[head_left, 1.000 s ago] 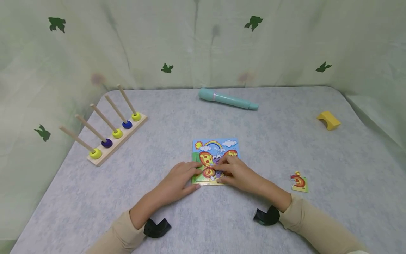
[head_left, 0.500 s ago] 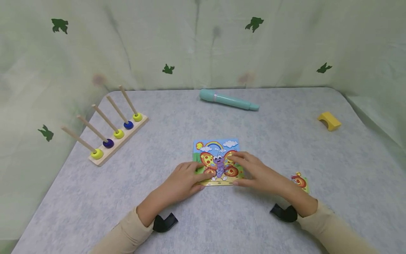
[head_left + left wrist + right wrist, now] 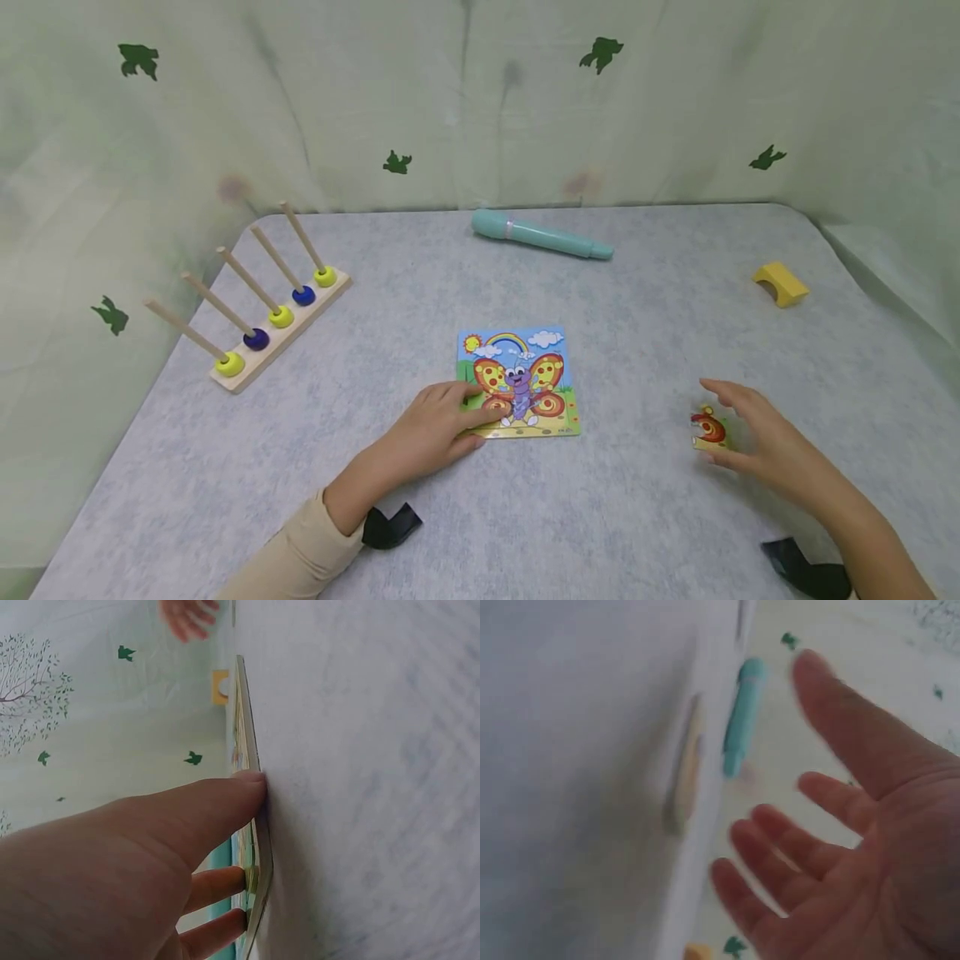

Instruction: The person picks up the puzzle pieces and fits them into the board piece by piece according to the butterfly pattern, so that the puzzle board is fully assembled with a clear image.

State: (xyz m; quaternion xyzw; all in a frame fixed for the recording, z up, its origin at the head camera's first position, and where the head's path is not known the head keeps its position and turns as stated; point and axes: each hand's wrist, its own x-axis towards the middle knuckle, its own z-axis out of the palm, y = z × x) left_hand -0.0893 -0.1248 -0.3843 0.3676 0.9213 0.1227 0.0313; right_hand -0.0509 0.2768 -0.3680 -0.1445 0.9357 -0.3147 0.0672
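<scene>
A square jigsaw puzzle (image 3: 519, 379) with a butterfly picture lies flat in the middle of the table. My left hand (image 3: 431, 425) rests on its lower left corner, extended fingers on top. In the left wrist view, the thumb (image 3: 225, 801) touches the board's near edge. Off to the right lies a loose puzzle piece (image 3: 709, 428) with an orange-red swirl. My right hand (image 3: 776, 446) is around it, thumb and fingers spread on either side; contact cannot be told. The right wrist view is blurred, the hand's fingers apart with nothing held.
A wooden peg stand (image 3: 288, 329) with yellow and blue rings stands at the left. A teal marker-shaped toy (image 3: 542, 236) lies near the table's back edge. A yellow arch block (image 3: 781, 284) sits at the far right. A pale curtain hangs behind.
My right hand has let go of the puzzle and moved right to the loose piece. The left hand stays on the puzzle, having shifted slightly right. The butterfly picture is now less covered.
</scene>
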